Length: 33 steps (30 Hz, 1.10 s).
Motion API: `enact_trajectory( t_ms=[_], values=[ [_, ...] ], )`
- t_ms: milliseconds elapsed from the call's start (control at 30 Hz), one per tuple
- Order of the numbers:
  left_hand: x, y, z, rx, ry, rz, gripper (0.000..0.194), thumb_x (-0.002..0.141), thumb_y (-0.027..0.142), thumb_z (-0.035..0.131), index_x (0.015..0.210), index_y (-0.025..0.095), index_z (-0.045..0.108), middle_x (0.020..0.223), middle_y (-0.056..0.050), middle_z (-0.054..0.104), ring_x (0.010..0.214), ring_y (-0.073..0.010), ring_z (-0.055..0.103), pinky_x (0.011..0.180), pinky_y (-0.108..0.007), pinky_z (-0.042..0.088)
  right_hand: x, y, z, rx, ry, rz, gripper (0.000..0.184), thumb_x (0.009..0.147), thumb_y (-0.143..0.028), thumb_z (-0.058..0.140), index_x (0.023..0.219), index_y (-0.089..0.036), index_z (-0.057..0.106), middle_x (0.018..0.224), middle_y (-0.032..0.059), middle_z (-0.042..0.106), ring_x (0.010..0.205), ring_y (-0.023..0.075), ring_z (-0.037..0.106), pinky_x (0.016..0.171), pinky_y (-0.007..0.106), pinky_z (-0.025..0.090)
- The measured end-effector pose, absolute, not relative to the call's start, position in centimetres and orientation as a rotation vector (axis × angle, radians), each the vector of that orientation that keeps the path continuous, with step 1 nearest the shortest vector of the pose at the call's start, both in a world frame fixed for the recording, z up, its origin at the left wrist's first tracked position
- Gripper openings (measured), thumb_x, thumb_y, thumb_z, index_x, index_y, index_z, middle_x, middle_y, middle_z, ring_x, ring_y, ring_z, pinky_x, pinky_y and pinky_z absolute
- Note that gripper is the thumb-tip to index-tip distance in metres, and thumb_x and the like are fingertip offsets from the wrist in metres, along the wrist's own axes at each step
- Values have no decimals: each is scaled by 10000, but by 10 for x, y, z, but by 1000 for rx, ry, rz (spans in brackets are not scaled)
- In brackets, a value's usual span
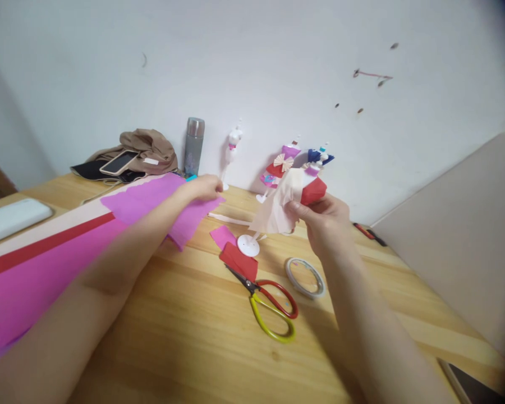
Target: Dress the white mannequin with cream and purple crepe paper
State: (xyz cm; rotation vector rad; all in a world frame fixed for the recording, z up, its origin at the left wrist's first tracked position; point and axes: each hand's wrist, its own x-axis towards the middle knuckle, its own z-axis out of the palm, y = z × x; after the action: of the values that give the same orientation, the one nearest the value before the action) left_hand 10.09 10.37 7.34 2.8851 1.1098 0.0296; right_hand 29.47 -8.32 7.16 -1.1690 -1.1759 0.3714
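The right hand [328,216], right of centre in the frame, has thumb and fingers closed around the paper dress [283,196] of a small mannequin, pinching it near the waist. The mannequin leans, its top toward the upper right and its round white base [248,246] at the lower left; I cannot tell whether the base touches the table [172,331]. The dress shows cream paper on the left side and red on the right. The left hand [208,188], left of centre, has its fingers curled in narrow above a purple sheet [200,216]; I cannot tell whether they grip anything.

Below the mannequin, a pink scrap [222,236] and a red scrap [239,260] lie near the base, with scissors [255,287] spread just below and a roll of tape [292,276] to their right. More coloured sheets [54,266] stretch across the left of the frame.

Farther out, along the wall [235,62], stand a grey bottle [193,148], a white mannequin [232,147] and two dressed ones. A brown cloth [157,148] with a phone [120,163] sits at upper left; a second phone [473,384] is cut off at lower right.
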Motion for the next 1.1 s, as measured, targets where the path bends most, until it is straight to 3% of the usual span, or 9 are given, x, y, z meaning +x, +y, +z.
enact_trajectory(
  t_ms=[267, 500, 567, 633, 667, 700, 767, 867, 1100],
  values=[
    [125, 97, 22, 2918, 957, -89, 219, 758, 59, 551, 863, 136, 727, 877, -127, 723, 806, -232, 651, 705, -295, 447, 299, -83, 75, -1217, -1118, 367, 161, 611, -310, 828, 714, -283, 706, 700, -11, 689, 621, 202, 598, 580, 366, 463],
    [108, 112, 39, 2821, 1046, -144, 173, 623, 40, 678, 764, 120, 737, 751, -144, 716, 830, -296, 676, 755, -340, 496, 304, -80, 70, -1215, -1139, 349, 176, 645, -322, 825, 768, -281, 706, 755, -8, 713, 695, 236, 638, 631, 380, 482],
    [111, 105, 51, 2808, 962, -89, 148, 676, 70, 671, 786, 129, 750, 786, -121, 734, 850, -277, 686, 788, -327, 501, 305, -79, 70, -1209, -1133, 354, 180, 638, -327, 833, 762, -285, 710, 748, -9, 712, 684, 232, 636, 618, 375, 478],
    [120, 91, 62, 2773, 846, 81, 198, 805, 135, 610, 935, 151, 760, 966, -93, 757, 945, -237, 687, 854, -298, 497, 304, -79, 70, -1205, -1119, 365, 183, 627, -325, 836, 761, -287, 718, 749, -11, 714, 674, 222, 631, 607, 368, 480],
    [126, 83, 66, 2727, 770, 227, 249, 878, 180, 557, 1044, 172, 742, 1077, -70, 748, 1015, -208, 677, 901, -280, 491, 304, -79, 70, -1201, -1110, 369, 186, 617, -322, 839, 757, -287, 720, 750, -12, 717, 673, 219, 630, 606, 365, 483],
    [132, 74, 69, 2532, 627, 514, 260, 909, 206, 544, 1084, 153, 728, 1118, -78, 740, 1043, -199, 672, 926, -282, 488, 303, -79, 70, -1198, -1102, 369, 193, 606, -323, 843, 749, -286, 720, 750, -13, 719, 672, 217, 629, 606, 364, 487],
    [144, 55, 72, 2169, 291, 742, 255, 919, 256, 575, 1101, 148, 718, 1150, -78, 733, 1071, -193, 668, 949, -297, 493, 302, -79, 70, -1196, -1095, 380, 209, 598, -338, 851, 752, -285, 720, 764, -10, 727, 683, 219, 634, 620, 368, 499],
    [153, 33, 73, 1887, 76, 777, 196, 872, 280, 662, 984, 132, 725, 1046, -80, 746, 1002, -191, 682, 902, -308, 511, 302, -79, 70, -1198, -1113, 378, 212, 619, -361, 845, 769, -284, 717, 776, -1, 729, 712, 237, 654, 654, 394, 516],
    [153, 30, 74, 1803, 227, 896, 43, 745, 115, 708, 718, 123, 676, 714, 1, 665, 689, -109, 605, 694, -252, 467, 300, -80, 73, -1164, -1128, 410, 181, 593, -320, 847, 734, -297, 735, 754, -11, 731, 681, 213, 640, 699, 402, 529]
  ],
)
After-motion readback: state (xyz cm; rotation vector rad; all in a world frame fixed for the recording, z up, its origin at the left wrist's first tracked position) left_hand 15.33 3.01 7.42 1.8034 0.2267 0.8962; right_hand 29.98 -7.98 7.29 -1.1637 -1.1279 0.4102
